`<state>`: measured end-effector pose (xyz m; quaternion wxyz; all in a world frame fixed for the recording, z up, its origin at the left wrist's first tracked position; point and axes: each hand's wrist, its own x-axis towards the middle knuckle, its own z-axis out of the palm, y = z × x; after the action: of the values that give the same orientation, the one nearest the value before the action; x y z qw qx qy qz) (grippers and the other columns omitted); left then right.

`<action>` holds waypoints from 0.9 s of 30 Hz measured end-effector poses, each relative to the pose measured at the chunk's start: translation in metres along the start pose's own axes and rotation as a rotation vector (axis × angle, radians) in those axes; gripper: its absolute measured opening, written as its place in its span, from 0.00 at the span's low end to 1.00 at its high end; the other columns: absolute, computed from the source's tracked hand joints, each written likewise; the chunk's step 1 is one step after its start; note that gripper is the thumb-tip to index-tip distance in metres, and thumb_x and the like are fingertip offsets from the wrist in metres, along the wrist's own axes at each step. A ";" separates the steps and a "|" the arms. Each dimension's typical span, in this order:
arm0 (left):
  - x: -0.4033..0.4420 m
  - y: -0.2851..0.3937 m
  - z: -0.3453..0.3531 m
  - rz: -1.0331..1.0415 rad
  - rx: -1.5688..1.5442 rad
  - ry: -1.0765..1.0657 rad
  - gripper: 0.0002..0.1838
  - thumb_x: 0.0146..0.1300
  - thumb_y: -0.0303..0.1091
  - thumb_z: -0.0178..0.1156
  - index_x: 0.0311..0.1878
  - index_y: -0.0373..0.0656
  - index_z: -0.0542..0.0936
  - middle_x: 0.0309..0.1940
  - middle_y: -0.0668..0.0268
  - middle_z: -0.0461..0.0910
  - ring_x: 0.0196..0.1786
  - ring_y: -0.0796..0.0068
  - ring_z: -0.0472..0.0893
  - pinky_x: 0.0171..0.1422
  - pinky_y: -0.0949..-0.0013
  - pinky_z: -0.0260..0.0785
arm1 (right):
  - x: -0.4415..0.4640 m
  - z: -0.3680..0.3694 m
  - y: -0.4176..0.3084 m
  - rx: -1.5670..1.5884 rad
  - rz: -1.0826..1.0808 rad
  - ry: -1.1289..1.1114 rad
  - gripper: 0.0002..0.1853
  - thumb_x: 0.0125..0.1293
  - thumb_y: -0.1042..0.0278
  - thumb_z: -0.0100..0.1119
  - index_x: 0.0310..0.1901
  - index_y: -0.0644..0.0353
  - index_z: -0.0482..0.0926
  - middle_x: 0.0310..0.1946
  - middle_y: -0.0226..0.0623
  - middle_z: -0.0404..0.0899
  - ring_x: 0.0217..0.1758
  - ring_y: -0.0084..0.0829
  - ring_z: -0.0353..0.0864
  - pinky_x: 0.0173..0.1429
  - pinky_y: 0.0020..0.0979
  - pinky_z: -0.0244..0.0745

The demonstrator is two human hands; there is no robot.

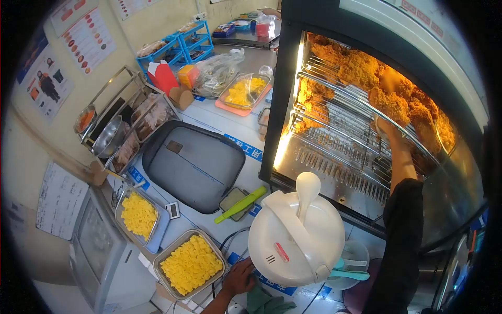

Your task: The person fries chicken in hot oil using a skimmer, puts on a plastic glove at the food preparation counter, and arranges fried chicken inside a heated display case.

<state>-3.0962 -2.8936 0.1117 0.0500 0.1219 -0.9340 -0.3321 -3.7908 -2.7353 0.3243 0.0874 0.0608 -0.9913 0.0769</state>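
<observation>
My right hand [388, 129] reaches into a lit glass warming cabinet [276, 99]. Its fingers are partly hidden and seem closed around the lower end of a piece of fried chicken [389, 107] at the front of the upper rack. More fried chicken [361, 69] lies behind and beside that piece. My left hand [239, 277] rests low on the counter, fingers loosely stretched and holding nothing I can see. It lies between a metal tray of scrambled egg [191, 265] and a white rice cooker [272, 246], beside a dark green cloth [267, 302].
A grey griddle pan [193, 162] fills the middle counter. A green-handled utensil [240, 205] lies across a small container. A second egg tray [139, 215] stands left, and another yellow-filled tray [245, 91] at the back. A metal rack [112, 99] holds bowls along the wall.
</observation>
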 end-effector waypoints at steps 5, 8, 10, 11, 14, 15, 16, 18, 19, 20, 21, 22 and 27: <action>-0.002 -0.002 0.002 -0.006 0.012 -0.007 0.34 0.54 0.35 0.62 0.67 0.43 0.71 0.69 0.56 0.68 0.72 0.59 0.68 0.73 0.54 0.61 | -0.002 -0.003 0.001 -0.003 -0.009 -0.003 0.28 0.74 0.50 0.46 0.68 0.60 0.69 0.68 0.50 0.70 0.68 0.46 0.72 0.66 0.44 0.75; -0.002 -0.002 0.004 -0.007 0.016 -0.008 0.34 0.53 0.34 0.62 0.67 0.42 0.71 0.69 0.56 0.69 0.72 0.59 0.68 0.73 0.53 0.61 | -0.001 -0.004 0.002 -0.009 -0.014 -0.003 0.28 0.74 0.51 0.46 0.68 0.61 0.70 0.68 0.50 0.70 0.68 0.46 0.72 0.66 0.44 0.75; -0.001 -0.002 0.006 0.010 0.019 -0.003 0.34 0.53 0.34 0.62 0.67 0.42 0.71 0.69 0.56 0.69 0.72 0.59 0.68 0.73 0.53 0.61 | -0.001 -0.006 0.004 -0.006 -0.015 -0.002 0.27 0.75 0.51 0.45 0.67 0.61 0.70 0.68 0.50 0.70 0.68 0.46 0.72 0.66 0.44 0.75; -0.002 -0.002 0.007 -0.003 0.031 0.002 0.34 0.53 0.34 0.62 0.67 0.42 0.71 0.69 0.56 0.69 0.72 0.59 0.68 0.73 0.53 0.61 | -0.001 -0.008 0.006 -0.007 -0.016 -0.002 0.27 0.75 0.52 0.45 0.67 0.61 0.70 0.68 0.51 0.70 0.68 0.46 0.72 0.66 0.43 0.75; -0.001 -0.001 0.004 0.011 0.039 0.020 0.34 0.52 0.34 0.62 0.66 0.42 0.72 0.68 0.57 0.69 0.72 0.59 0.69 0.74 0.54 0.61 | -0.002 -0.013 0.009 -0.008 -0.017 -0.007 0.27 0.75 0.52 0.44 0.67 0.62 0.70 0.68 0.51 0.70 0.69 0.45 0.72 0.66 0.43 0.76; -0.001 0.000 0.003 0.031 0.031 0.037 0.34 0.51 0.34 0.63 0.66 0.42 0.72 0.68 0.57 0.69 0.71 0.59 0.69 0.74 0.54 0.61 | -0.003 -0.015 0.010 -0.008 -0.019 -0.003 0.26 0.76 0.53 0.44 0.67 0.62 0.70 0.68 0.51 0.70 0.69 0.45 0.72 0.66 0.43 0.76; -0.001 -0.001 0.005 0.038 0.029 0.035 0.34 0.51 0.34 0.63 0.66 0.42 0.72 0.68 0.57 0.69 0.71 0.59 0.69 0.74 0.54 0.61 | -0.004 -0.016 0.011 -0.012 -0.024 -0.004 0.26 0.76 0.53 0.44 0.67 0.62 0.71 0.68 0.51 0.70 0.69 0.45 0.72 0.66 0.43 0.76; -0.002 -0.005 0.008 0.026 0.057 0.032 0.35 0.50 0.36 0.64 0.66 0.43 0.72 0.67 0.57 0.71 0.71 0.59 0.70 0.74 0.54 0.61 | -0.009 -0.019 0.013 -0.010 -0.046 -0.004 0.26 0.76 0.53 0.43 0.66 0.62 0.71 0.68 0.51 0.69 0.69 0.45 0.72 0.66 0.43 0.76; -0.002 -0.002 0.005 0.042 0.049 0.022 0.35 0.50 0.36 0.64 0.66 0.43 0.72 0.67 0.57 0.71 0.71 0.59 0.70 0.74 0.54 0.61 | -0.017 -0.025 0.008 -0.006 -0.071 0.000 0.26 0.76 0.53 0.43 0.66 0.62 0.71 0.68 0.51 0.69 0.69 0.45 0.72 0.66 0.43 0.76; -0.002 0.001 0.003 0.035 0.061 0.040 0.34 0.50 0.36 0.64 0.64 0.42 0.73 0.65 0.55 0.72 0.69 0.57 0.70 0.73 0.53 0.61 | -0.024 -0.029 0.004 -0.003 -0.105 0.006 0.25 0.76 0.54 0.43 0.66 0.62 0.71 0.69 0.51 0.69 0.69 0.45 0.72 0.66 0.43 0.76; 0.000 0.003 0.001 0.040 0.067 0.048 0.33 0.50 0.36 0.64 0.63 0.41 0.73 0.64 0.54 0.73 0.68 0.55 0.71 0.72 0.53 0.62 | -0.038 -0.037 -0.003 -0.004 -0.151 0.012 0.25 0.77 0.54 0.42 0.66 0.63 0.71 0.69 0.51 0.69 0.69 0.45 0.72 0.66 0.43 0.76; 0.001 0.000 0.005 0.080 0.046 0.015 0.33 0.50 0.36 0.64 0.63 0.41 0.73 0.64 0.54 0.73 0.68 0.55 0.71 0.72 0.53 0.62 | -0.058 -0.047 -0.014 -0.001 -0.207 0.019 0.25 0.77 0.54 0.42 0.66 0.63 0.71 0.69 0.52 0.69 0.69 0.45 0.72 0.66 0.42 0.77; -0.001 -0.009 0.017 0.111 0.141 0.086 0.26 0.50 0.37 0.61 0.55 0.38 0.75 0.53 0.50 0.75 0.58 0.47 0.74 0.66 0.50 0.65 | -0.179 -0.114 -0.063 0.051 -0.480 0.040 0.24 0.78 0.55 0.41 0.65 0.63 0.72 0.69 0.52 0.69 0.70 0.44 0.72 0.66 0.42 0.77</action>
<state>-3.0966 -2.8898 0.0934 0.0995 0.0875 -0.9574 -0.2566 -3.5888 -2.7598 0.4114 0.1214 0.2952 -0.9443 0.0802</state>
